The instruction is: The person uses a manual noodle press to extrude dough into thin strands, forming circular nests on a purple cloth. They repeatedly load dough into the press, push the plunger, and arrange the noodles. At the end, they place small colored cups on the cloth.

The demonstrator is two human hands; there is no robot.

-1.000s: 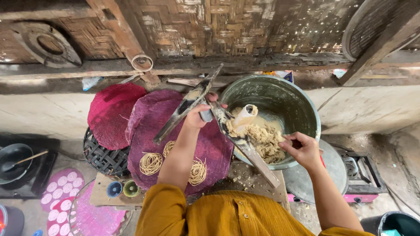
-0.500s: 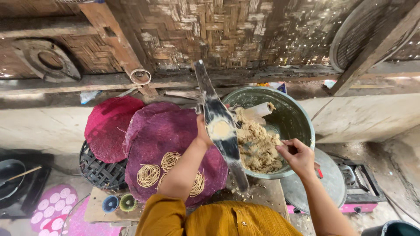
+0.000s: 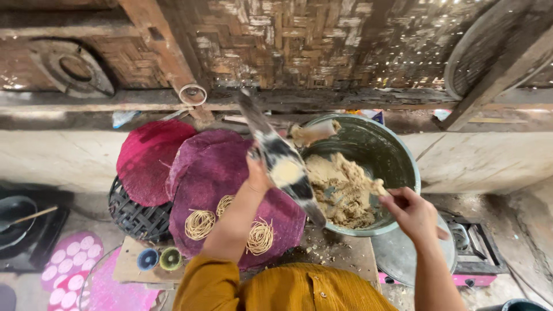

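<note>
The left hand (image 3: 257, 173) has its fingers clamped on a long metal press (image 3: 282, 161), its long axis running from 11 to 5 o'clock. The right hand (image 3: 412, 214) has its fingers together on a dough lump (image 3: 377, 187) above the green bowl (image 3: 397, 150). Noodle coils (image 3: 200, 223) lie on a purple mat (image 3: 213, 173) at 9 o'clock.

A rustic home kitchen. Woven bamboo wall (image 3: 299, 40), gas stove (image 3: 478, 253), metal bowl (image 3: 397, 155) of dough and noodle nests (image 3: 200, 224) on a woven mat (image 3: 213, 173) indicate this.
</note>
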